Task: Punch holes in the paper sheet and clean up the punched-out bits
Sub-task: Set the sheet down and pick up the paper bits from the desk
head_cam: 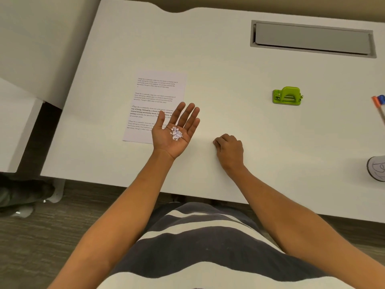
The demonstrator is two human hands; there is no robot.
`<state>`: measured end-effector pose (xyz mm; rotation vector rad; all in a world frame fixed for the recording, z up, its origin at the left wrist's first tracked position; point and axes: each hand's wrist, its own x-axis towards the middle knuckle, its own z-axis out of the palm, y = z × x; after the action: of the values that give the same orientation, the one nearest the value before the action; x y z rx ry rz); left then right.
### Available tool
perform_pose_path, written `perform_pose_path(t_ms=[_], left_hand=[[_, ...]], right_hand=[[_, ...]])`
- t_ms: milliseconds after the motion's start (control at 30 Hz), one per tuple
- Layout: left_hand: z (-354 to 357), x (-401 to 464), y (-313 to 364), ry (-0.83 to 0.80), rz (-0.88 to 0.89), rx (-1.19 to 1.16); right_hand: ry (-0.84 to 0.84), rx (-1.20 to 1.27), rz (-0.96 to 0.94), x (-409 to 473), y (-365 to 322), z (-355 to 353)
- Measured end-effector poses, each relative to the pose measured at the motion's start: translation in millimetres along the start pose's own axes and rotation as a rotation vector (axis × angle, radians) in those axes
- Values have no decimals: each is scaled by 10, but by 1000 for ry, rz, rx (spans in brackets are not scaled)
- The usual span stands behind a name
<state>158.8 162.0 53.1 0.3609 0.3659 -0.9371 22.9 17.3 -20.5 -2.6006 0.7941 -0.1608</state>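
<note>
My left hand point(174, 130) is held palm up over the lower right corner of the paper sheet point(155, 97), fingers spread. A small pile of white punched-out bits point(176, 133) rests in its palm. The sheet is white with printed paragraphs and lies flat on the white table point(229, 80). My right hand point(229, 148) is palm down on the table to the right of the left hand, its fingers curled under; what the fingertips touch is hidden. The green hole punch point(288, 96) stands on the table farther right, apart from both hands.
A grey cable-tray lid point(312, 38) is set into the table at the back right. Pens with orange and blue caps point(378, 101) poke in at the right edge, above a white cup point(377, 167). The table's front edge runs just before my striped shirt.
</note>
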Motion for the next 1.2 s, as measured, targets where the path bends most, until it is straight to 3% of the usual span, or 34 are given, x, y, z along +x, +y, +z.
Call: perform_pose_path(t_ms=[200, 367, 533, 733, 900, 1200], left_hand=[[33, -14, -24, -16, -27, 3], [112, 4, -42, -13, -33, -5], [209, 30, -124, -42, -58, -19], [383, 22, -254, -64, -100, 90], [423, 23, -300, -74, -119, 110], [477, 48, -284, -112, -130, 70]], right_hand=[[-154, -18, 70, 112, -6, -29], [-87, 409, 299, 185, -188, -469], [-112, 568, 127, 175, -632, -1151], [-186, 377, -131, 200, -1089, -1397], [-265, 215, -176, 248, -1127, -1367], [-102, 276, -209, 343, -1048, -1544]])
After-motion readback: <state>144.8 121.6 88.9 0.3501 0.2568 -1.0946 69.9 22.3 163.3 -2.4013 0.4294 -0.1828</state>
